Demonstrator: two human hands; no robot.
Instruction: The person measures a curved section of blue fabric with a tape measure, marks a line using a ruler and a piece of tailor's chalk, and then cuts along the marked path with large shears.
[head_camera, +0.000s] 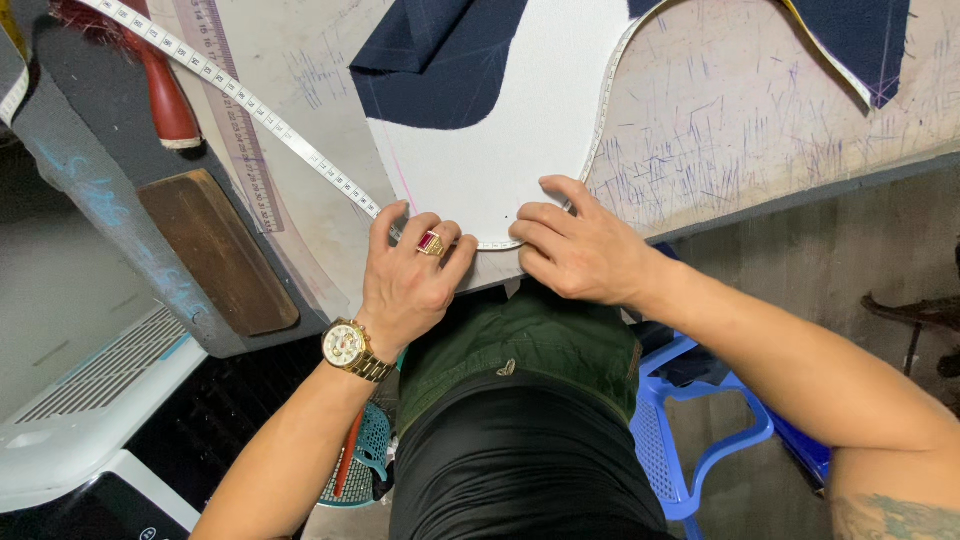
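Note:
A white pattern piece (510, 130) lies on the scratched work table (760, 110), partly over dark navy cloth (440, 60). A white tape measure (250, 105) runs in from the upper left and follows the pattern's curved near edge. My left hand (410, 275), with a red-stone ring and a gold watch, presses the tape onto the pattern's near edge with its fingertips. My right hand (580, 250) presses the tape down just to the right, fingers curled on the same edge. The two hands nearly touch.
A long ruler (235, 130), a brown wooden block (215, 250) and a red-handled brush (165, 95) lie at the table's left. A blue plastic stool (690, 440) stands under the table edge. A white appliance (90, 420) sits at lower left.

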